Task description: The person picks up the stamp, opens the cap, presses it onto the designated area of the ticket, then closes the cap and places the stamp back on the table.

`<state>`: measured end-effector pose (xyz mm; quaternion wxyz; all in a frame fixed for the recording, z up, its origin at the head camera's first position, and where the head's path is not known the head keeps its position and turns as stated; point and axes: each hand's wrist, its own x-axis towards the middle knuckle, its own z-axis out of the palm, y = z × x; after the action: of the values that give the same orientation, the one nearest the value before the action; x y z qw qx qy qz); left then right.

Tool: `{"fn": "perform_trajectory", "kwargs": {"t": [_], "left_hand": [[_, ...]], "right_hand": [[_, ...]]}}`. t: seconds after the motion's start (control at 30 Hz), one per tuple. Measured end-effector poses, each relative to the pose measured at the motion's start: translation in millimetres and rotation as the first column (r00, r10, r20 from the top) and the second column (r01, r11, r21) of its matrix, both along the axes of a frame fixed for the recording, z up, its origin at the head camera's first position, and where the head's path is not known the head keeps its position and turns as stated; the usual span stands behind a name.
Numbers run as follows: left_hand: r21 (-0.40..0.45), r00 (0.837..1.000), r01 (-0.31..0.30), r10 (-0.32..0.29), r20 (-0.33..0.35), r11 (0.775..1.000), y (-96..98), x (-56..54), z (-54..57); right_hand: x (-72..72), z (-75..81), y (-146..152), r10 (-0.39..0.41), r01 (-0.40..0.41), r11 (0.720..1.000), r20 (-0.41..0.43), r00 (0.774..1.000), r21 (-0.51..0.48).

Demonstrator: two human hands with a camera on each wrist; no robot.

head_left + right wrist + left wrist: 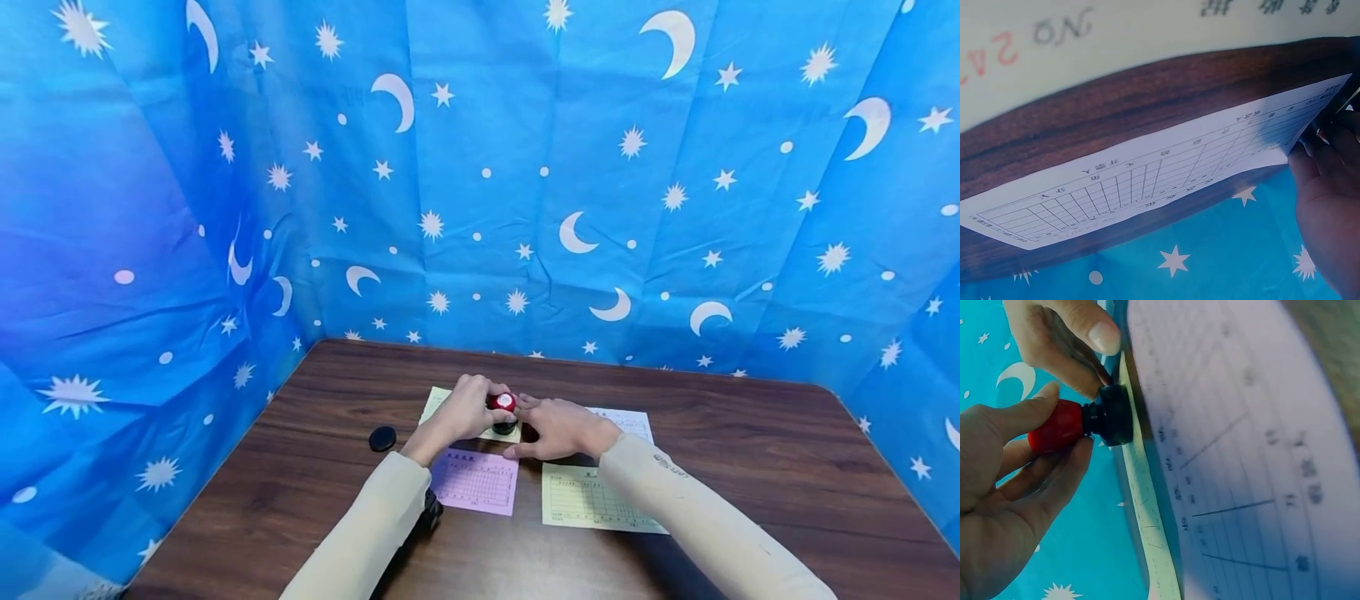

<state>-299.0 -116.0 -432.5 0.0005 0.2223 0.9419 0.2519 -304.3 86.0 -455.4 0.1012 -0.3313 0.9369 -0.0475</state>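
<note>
My left hand (467,410) grips a stamp by its red handle (1057,428), thumb on one side and fingers on the other. The stamp's black base (1115,415) sits against a pale yellow-green slip (435,405) at the back of the table. Close on the right of the stamp, my right hand (561,428) lies low with fingers stretched toward it and thumb spread, its fingertips at that slip's right edge. In the right wrist view only part of the right hand (1329,194) shows, dark at the far right.
A pink printed form (476,483) lies in front of the left hand. Under the right forearm are a yellow form (577,500) and, farther back, a white form (637,423). A round black lid (382,438) rests on the wooden table (315,467) at left. Blue curtains (495,208) stand behind.
</note>
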Motion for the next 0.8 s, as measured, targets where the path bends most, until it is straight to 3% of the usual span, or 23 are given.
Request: {"fn": "perform_trajectory", "kwargs": {"t": [0.5,0.8], "left_hand": [[-0.004,1.0,-0.004,0.004,0.001,1.0,3.7,-2.8,2.8],[0.0,1.0,-0.013,0.013,0.001,1.0,2.5,-1.4,2.4]], "right_hand": [[-1.7,7.3,-1.3,0.0,0.0,1.0,-0.022,1.0,0.009],[-0.1,0.9,0.7,-0.007,0.006,1.0,-0.012,1.0,-0.027]]}}
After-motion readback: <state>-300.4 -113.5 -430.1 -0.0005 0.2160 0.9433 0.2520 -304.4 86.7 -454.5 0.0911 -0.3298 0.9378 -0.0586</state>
